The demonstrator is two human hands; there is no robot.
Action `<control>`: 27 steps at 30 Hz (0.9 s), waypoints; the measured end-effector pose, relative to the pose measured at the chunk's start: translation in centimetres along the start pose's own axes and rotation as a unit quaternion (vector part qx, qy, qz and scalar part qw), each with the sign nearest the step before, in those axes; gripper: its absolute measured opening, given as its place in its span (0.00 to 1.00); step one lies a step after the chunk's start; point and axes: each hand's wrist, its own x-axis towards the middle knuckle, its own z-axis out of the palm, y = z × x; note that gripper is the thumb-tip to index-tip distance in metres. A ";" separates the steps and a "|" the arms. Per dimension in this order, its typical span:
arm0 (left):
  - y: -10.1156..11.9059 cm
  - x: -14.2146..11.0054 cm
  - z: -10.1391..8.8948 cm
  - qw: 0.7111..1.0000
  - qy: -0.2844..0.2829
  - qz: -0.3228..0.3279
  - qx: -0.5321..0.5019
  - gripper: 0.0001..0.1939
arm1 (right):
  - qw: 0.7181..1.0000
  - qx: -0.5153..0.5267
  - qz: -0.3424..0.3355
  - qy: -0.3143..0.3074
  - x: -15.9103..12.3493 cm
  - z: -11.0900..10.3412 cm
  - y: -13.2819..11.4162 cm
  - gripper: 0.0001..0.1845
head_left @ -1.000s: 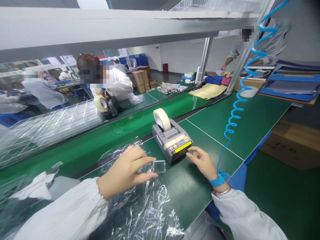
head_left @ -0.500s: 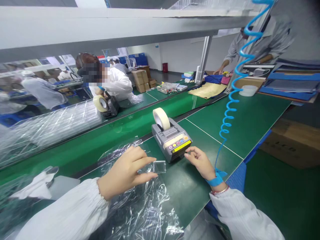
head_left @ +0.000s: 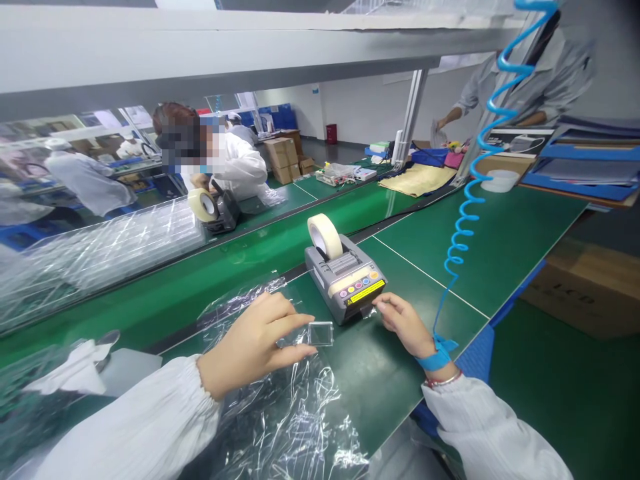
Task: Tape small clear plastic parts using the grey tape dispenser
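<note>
My left hand (head_left: 253,343) pinches a small clear square part (head_left: 321,333) between thumb and fingers, just above the green bench. My right hand (head_left: 404,321) reaches to the front of the grey tape dispenser (head_left: 345,280), its thumb and forefinger closed on a short strip of tape at the outlet. A cream tape roll (head_left: 325,236) stands on top of the dispenser. A blue wrist strap (head_left: 436,357) circles my right wrist, with a coiled blue cord (head_left: 467,200) rising from it.
Crinkled clear plastic film (head_left: 280,413) lies under my left forearm. A green conveyor belt (head_left: 200,280) runs behind the bench. A person in white works across it beside another tape dispenser (head_left: 215,208). Another person stands at the far right by blue folders (head_left: 585,170).
My left hand has tilted the clear part slightly. My right hand has stayed at the dispenser's outlet. The far-right person has lifted something.
</note>
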 end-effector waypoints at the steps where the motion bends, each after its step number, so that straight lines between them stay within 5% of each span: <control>1: 0.0 0.0 0.0 1.000 -0.001 -0.001 -0.002 0.16 | 1.000 0.009 0.004 0.006 0.1 0.0 0.1 0.17; 16: -0.1 -0.1 0.2 1.000 0.002 0.008 -0.013 0.16 | 0.999 0.011 0.035 0.036 0.4 0.8 -1.0 0.24; 27: -0.2 -0.1 0.4 1.000 0.005 0.009 -0.009 0.16 | 0.978 -0.155 -0.096 0.101 -0.6 0.9 -2.1 0.14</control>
